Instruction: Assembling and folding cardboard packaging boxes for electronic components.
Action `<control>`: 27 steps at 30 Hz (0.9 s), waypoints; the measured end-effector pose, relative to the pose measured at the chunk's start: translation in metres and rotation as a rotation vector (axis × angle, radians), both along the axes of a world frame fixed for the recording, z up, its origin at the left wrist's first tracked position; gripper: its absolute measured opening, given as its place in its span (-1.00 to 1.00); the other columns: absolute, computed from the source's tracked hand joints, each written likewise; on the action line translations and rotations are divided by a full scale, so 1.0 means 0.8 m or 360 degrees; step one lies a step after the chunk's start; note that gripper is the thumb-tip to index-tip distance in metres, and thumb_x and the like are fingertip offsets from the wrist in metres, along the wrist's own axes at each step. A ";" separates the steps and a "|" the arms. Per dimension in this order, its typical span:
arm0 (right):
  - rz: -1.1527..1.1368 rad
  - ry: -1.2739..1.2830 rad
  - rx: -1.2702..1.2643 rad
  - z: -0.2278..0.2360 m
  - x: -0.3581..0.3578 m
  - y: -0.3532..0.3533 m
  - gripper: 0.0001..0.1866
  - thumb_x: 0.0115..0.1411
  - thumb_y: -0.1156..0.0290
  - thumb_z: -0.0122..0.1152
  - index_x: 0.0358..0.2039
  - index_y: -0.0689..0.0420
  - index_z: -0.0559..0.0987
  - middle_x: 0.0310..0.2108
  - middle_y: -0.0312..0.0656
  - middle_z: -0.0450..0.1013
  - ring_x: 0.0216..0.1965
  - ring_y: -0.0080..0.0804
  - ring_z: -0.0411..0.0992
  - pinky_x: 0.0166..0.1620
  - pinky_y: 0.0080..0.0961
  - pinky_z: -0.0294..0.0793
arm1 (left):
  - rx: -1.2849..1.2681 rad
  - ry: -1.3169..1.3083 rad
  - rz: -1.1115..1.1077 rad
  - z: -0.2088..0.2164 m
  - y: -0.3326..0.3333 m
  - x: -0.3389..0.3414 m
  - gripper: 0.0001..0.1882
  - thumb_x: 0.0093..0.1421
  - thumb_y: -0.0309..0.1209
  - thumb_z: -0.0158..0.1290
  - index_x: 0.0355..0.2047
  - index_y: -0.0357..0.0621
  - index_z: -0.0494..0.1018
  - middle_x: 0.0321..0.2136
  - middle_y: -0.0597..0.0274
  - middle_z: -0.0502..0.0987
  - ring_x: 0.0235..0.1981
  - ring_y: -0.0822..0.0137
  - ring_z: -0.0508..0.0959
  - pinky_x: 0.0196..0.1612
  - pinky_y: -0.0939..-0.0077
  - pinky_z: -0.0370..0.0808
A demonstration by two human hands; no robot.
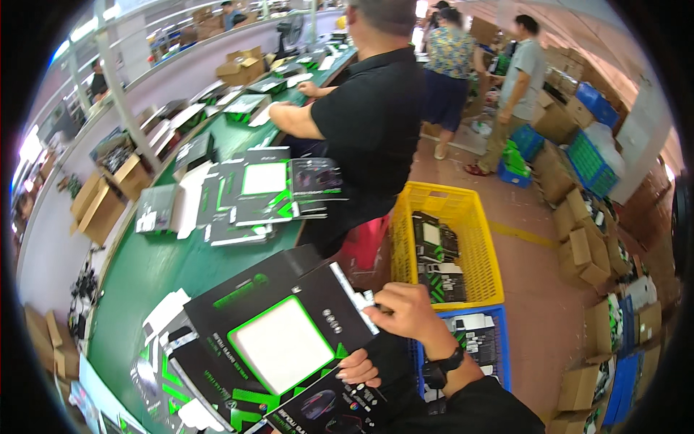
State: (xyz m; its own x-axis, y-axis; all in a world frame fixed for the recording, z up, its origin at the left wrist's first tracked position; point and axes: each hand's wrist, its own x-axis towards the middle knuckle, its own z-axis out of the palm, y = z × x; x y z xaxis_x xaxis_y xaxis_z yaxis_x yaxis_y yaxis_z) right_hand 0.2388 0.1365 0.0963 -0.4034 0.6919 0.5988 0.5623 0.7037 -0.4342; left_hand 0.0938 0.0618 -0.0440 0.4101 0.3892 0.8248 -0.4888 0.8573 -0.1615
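A flat, unfolded black-and-green printed carton [238, 318] with a white-backed square window [282, 346] lies across the near end of the green table and my lap. My left hand [359, 369] is mostly hidden beneath it, its fingers curled up over the carton's right edge and gripping it. At the upper right flap, which carries a white strip [348, 286] along its edge, my right hand [406, 311] is closed in a pinch on a small white piece. Whether that piece is still joined to the strip, I cannot tell. A dark watch sits on my right wrist.
More flat cartons [267, 184] are stacked ahead on the green table [166, 264], near a folded box [157, 208]. Beside me stand a yellow crate [494, 271] and a blue crate [504, 354] holding cartons. A co-worker in black [376, 108] works ahead. Cardboard boxes [582, 249] line the right.
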 end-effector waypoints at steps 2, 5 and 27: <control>-0.0020 -0.0011 -0.0031 0.002 0.004 -0.003 -0.78 0.00 0.37 0.52 -0.51 0.16 0.61 -0.63 -0.22 0.39 -0.62 -0.22 0.43 -0.55 -0.33 0.38 | -0.0056 0.0129 -0.0027 0.013 -0.001 -0.005 -0.87 0.48 -0.29 -0.08 -0.28 0.18 0.39 -0.39 0.60 0.54 -0.31 0.57 0.46 0.08 0.45 0.23; 0.0016 0.0000 -0.0132 0.001 0.006 -0.007 -0.79 0.01 0.38 0.51 -0.50 0.18 0.60 -0.63 -0.21 0.39 -0.63 -0.23 0.42 -0.56 -0.34 0.36 | -0.0075 0.0123 -0.0021 0.013 -0.008 -0.007 -0.86 0.48 -0.30 -0.07 -0.31 0.19 0.39 -0.40 0.61 0.54 -0.32 0.58 0.46 0.10 0.45 0.24; -0.0167 0.0132 -0.0218 0.019 0.002 -0.002 -0.83 0.20 0.41 0.38 -0.36 0.26 0.61 -0.54 -0.09 0.43 -0.56 -0.18 0.44 -0.47 -0.34 0.39 | 0.0070 -0.0066 -0.0032 -0.011 -0.002 0.016 -0.85 0.47 -0.29 -0.06 -0.32 0.19 0.39 -0.41 0.62 0.54 -0.32 0.59 0.46 0.11 0.44 0.24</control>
State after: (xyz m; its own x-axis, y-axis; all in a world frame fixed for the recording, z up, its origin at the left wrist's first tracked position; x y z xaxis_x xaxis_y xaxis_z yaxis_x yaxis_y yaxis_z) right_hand 0.2400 0.1352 0.1115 -0.2777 0.8050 0.5243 0.5878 0.5740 -0.5701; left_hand 0.1067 0.0605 -0.0526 0.3825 0.3445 0.8574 -0.4652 0.8735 -0.1434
